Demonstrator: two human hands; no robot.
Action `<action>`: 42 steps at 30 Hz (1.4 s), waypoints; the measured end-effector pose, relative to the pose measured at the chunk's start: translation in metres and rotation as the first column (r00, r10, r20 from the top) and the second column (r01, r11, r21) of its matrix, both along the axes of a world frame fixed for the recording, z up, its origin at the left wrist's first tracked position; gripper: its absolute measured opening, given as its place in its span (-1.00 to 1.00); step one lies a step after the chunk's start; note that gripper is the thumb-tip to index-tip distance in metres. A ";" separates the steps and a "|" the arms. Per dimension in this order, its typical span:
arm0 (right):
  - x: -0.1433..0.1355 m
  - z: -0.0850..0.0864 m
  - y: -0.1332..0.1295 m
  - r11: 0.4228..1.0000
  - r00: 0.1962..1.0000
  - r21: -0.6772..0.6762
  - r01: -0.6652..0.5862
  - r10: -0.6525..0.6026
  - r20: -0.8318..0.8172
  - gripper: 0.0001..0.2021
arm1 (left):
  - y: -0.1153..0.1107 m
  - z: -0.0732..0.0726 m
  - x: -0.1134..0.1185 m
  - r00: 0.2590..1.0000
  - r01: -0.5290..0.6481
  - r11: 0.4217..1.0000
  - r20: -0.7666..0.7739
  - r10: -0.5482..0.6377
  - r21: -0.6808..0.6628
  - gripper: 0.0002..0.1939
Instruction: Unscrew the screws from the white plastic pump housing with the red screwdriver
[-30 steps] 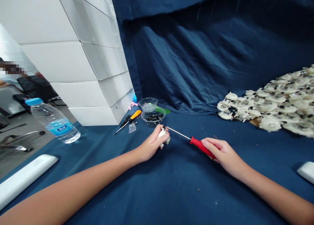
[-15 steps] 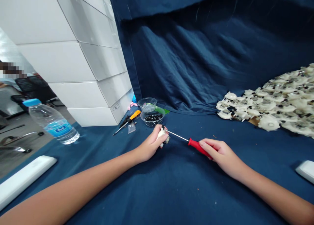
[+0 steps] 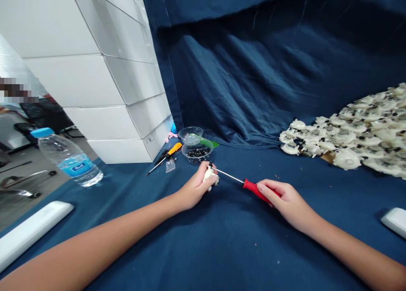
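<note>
My left hand is closed around a small cream-white plastic part with a black piece at its top. Most of that part is covered by my fingers. In my right hand is the red handle of a screwdriver, gripped between thumb and fingers. Its metal shaft points left, and the tip meets the part near the black piece; the exact contact is too small to make out. Just beyond my left hand stands a clear round tub of small black pieces, with a second clear tub behind it.
White boxes are stacked at the left rear, beside a water bottle. An orange-handled screwdriver and a small plastic bag lie near the tubs. Many cream plastic parts are heaped at the right. Blue cloth hangs behind.
The part in my left hand looks very slightly turned, and the fingers of my right hand have shifted a little on the red handle. Otherwise the scene is the same.
</note>
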State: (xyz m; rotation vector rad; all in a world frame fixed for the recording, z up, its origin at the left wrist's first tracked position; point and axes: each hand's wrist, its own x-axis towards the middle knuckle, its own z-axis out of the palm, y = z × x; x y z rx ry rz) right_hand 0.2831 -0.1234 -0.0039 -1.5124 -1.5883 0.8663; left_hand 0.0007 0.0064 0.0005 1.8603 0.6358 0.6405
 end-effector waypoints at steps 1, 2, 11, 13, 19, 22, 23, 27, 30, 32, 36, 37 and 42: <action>0.000 0.000 0.000 1.000 1.000 -0.001 -0.001 0.001 0.002 -0.58 | 0.000 0.000 0.000 1.000 0.002 1.000 -0.002 -0.002 0.000 -0.64; 0.000 0.001 -0.001 1.000 1.000 -0.002 -0.002 0.002 0.004 -0.58 | 0.000 0.001 0.000 1.000 0.003 1.000 -0.003 -0.003 0.001 -0.64; 0.003 0.007 -0.002 0.996 0.998 -0.075 -0.054 0.055 0.009 -0.46 | -0.007 0.005 -0.002 0.994 -0.016 0.986 -0.102 0.034 0.164 -0.69; 0.002 0.008 -0.003 0.997 0.998 -0.056 -0.058 0.060 0.033 -0.49 | -0.007 0.005 -0.002 0.994 -0.012 0.986 -0.102 0.029 0.165 -0.69; 0.001 0.010 -0.007 0.999 0.990 0.019 -0.040 0.037 0.136 -0.59 | -0.006 0.004 -0.003 0.997 -0.009 0.987 -0.074 0.021 0.159 -0.68; 0.000 0.011 -0.010 0.998 0.984 0.052 -0.031 0.022 0.176 -0.65 | -0.005 0.004 -0.003 0.998 0.000 0.989 -0.061 0.009 0.146 -0.67; -0.001 0.012 -0.010 0.998 0.983 0.061 -0.028 0.016 0.186 -0.67 | -0.005 0.004 -0.003 0.998 0.000 0.990 -0.055 0.008 0.140 -0.67; -0.003 0.013 -0.012 0.992 0.985 0.128 0.018 -0.040 0.171 -0.74 | -0.005 0.004 -0.002 0.999 -0.006 0.993 -0.037 0.010 0.120 -0.68; -0.005 0.014 -0.011 0.988 0.990 0.143 0.049 -0.067 0.122 -0.74 | -0.004 0.003 -0.002 0.999 -0.004 0.994 -0.036 0.008 0.112 -0.69; -0.005 0.014 -0.009 0.995 0.997 0.087 0.045 -0.051 0.065 -0.73 | -0.003 0.003 -0.002 0.999 -0.002 0.994 -0.034 0.005 0.111 -0.69; -0.008 0.014 -0.008 0.997 0.997 -0.075 -0.008 0.002 -0.081 -0.68 | -0.003 0.003 -0.002 1.000 -0.004 0.993 -0.027 0.007 0.115 -0.69; -0.009 0.014 -0.008 0.992 0.994 -0.117 -0.037 0.024 -0.108 -0.65 | -0.004 0.003 -0.002 0.999 -0.006 0.993 -0.032 0.009 0.121 -0.69; -0.013 0.010 -0.008 0.952 0.968 -0.255 -0.168 0.111 -0.224 -0.58 | -0.006 0.003 -0.003 0.997 0.007 0.985 -0.081 0.007 0.174 -0.68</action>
